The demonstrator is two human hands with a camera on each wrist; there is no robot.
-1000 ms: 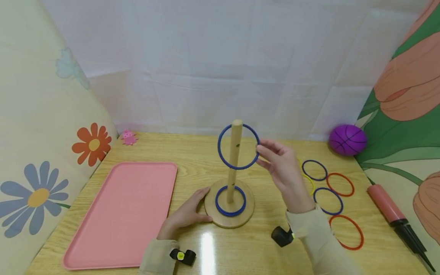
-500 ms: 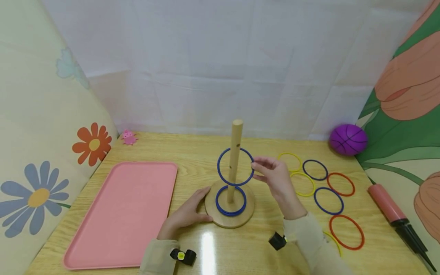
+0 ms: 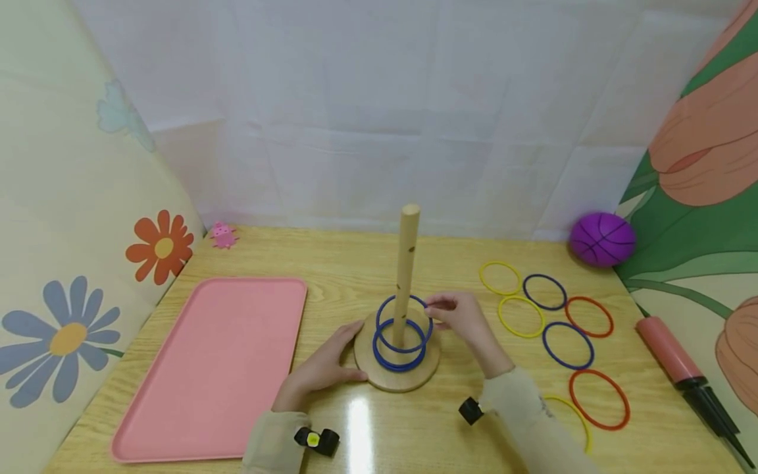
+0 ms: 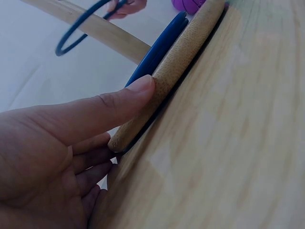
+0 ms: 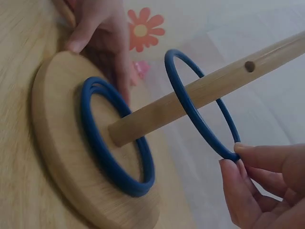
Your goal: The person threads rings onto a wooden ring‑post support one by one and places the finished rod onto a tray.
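A wooden peg [image 3: 408, 247] rises upright from a round wooden base [image 3: 379, 378]. Around its foot lie stacked blue rings [image 3: 398, 367]. My right hand [image 3: 464, 321] pinches another blue ring [image 5: 189, 109] at its edge, between thumb and fingertips. The peg passes through this tilted ring, which hangs above the stack, apart from it in the right wrist view. My left hand [image 3: 322, 368] rests against the left rim of the base, thumb at the front and fingers spread along the side. In the left wrist view, its thumb [image 4: 119, 102] touches the rim.
On the right lie loose yellow rings [image 3: 499, 314], blue rings [image 3: 546, 345] and red rings [image 3: 612, 395]. Farther out are a purple ball [image 3: 603, 239] and a pink-and-black hand pump [image 3: 666, 349]. A pink tray [image 3: 219, 368] lies left; a small pink toy [image 3: 223, 236] sits behind it.
The right hand has lowered the blue ring from near the peg's top to just above the stack. The left hand has stayed at the base.
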